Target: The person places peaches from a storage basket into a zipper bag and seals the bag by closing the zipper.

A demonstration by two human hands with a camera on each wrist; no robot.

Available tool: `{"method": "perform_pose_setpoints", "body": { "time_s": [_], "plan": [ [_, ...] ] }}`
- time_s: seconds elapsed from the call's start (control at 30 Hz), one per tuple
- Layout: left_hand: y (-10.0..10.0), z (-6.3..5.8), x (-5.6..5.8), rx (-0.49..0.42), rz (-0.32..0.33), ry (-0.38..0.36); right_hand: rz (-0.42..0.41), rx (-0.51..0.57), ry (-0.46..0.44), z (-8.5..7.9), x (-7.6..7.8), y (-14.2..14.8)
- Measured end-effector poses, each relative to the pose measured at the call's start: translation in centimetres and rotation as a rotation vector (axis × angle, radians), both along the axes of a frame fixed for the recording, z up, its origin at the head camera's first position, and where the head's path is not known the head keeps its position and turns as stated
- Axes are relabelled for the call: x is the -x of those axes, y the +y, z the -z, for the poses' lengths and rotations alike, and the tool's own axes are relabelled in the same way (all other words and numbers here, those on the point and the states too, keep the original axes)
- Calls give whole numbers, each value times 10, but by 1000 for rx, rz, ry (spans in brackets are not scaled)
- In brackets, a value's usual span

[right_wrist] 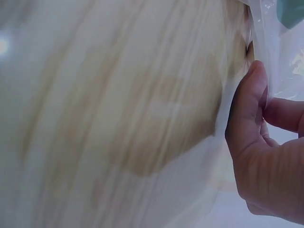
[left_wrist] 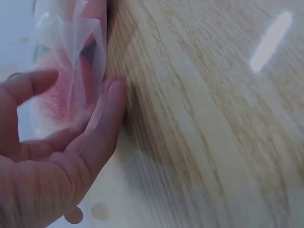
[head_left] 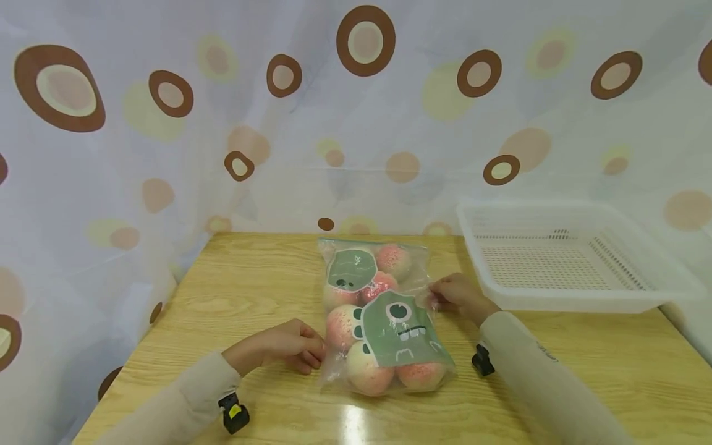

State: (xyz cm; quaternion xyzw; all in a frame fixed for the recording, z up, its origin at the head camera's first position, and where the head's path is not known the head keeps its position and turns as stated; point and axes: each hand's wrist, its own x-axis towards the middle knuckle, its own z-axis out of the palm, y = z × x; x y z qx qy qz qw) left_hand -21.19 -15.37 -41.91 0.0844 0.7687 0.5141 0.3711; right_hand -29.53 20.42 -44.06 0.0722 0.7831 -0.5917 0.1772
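A clear zip bag (head_left: 389,327) with a green cartoon monster print lies on the wooden table, its blue-edged top away from me. Several round pink-and-cream peaches (head_left: 369,371) fill it, some partly covered by the print. My right hand (head_left: 458,295) pinches the bag's right edge; in the right wrist view the thin plastic (right_wrist: 270,52) runs between thumb and finger. At the lower left side, my left hand (head_left: 289,346) touches the bag with its fingers. The left wrist view shows that thumb (left_wrist: 38,81) standing apart from the fingers, in front of the plastic.
A white perforated plastic basket (head_left: 562,300) stands at the back right of the table (head_left: 250,278), just beyond my right hand. Behind the table hangs a pale curtain (head_left: 356,123) printed with brown and peach circles.
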Motion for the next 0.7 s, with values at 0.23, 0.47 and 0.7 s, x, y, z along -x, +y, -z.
{"method": "perform_pose_setpoints", "body": {
  "time_s": [0.23,0.47,0.7],
  "plan": [
    [-1,-8,-27,89,183,106,-167,-142,20,-6,-26,3],
    [11,4,-46,262,252,635,-722,-497,307,-32,-83,14],
    [15,4,-50,293,268,748,-839,-541,476,-34,-112,14]
  ]
}}
